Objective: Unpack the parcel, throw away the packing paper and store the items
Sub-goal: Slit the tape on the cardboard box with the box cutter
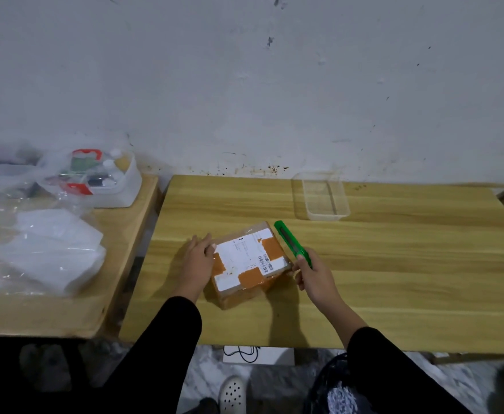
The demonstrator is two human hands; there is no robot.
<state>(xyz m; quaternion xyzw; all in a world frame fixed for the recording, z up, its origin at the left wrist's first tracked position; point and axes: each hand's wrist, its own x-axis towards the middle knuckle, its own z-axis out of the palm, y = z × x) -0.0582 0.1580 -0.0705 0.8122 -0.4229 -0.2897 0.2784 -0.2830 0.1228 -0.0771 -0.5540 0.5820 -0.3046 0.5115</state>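
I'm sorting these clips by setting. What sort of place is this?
Probably a plain home or workshop packing corner: bare wooden tables against a scuffed white wall, a taped parcel being opened, and bagged supplies on the side table.

A pale grey wall (244,85), scuffed and speckled with dark marks, stands behind 2 light wooden surfaces: a main one (394,279) and a second (119,249) just left of it. Below, a mottled grey floor (203,380) shows under dim, flat light.
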